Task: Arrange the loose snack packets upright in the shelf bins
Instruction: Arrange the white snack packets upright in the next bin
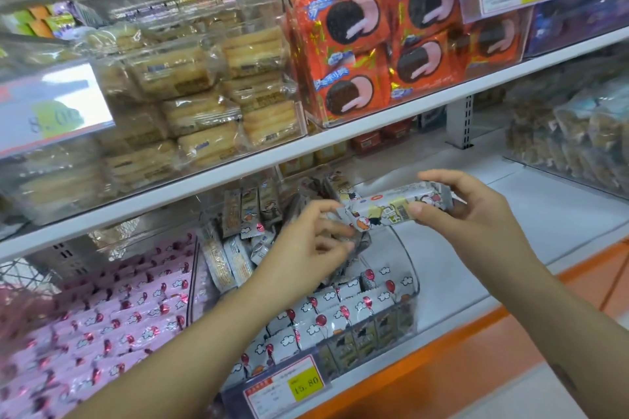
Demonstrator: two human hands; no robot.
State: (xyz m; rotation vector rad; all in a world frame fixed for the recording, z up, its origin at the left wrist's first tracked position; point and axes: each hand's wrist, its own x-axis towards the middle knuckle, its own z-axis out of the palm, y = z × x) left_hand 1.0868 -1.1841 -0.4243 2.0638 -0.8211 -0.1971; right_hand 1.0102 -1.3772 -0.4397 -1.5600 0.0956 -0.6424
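The left hand [313, 241] reaches in from the lower left, forearm angled up towards the shelf. Its fingers are curled, with the forefinger and thumb closing on the crimped left end of a white snack packet [391, 206]. Motion blur hides what the lower fingers hold, if anything. The packet lies level, not upright, held in the air between both hands above the right rear part of a clear bin [410, 269]. The right hand [476, 211] comes in from the lower right and grips the packet's right end, thumb pressed on the near face and fingers wrapped over the top and back.

On the lower shelf at the far left, pink packets [102, 316] lie packed in rows. Beside them the clear bin holds white packets [340, 309] printed with clouds and red balloons, standing in rows at the front and jumbled further back. A price tag [282, 388] hangs on its front. To the right the white shelf board [510, 231] is edged by an orange strip [442, 350].

On the upper shelf [340, 143], pale biscuit packs [204, 95] fill a clear case. Orange cookie packets [357, 27] stand to their right, and bagged snacks [578, 133] sit at the far right.
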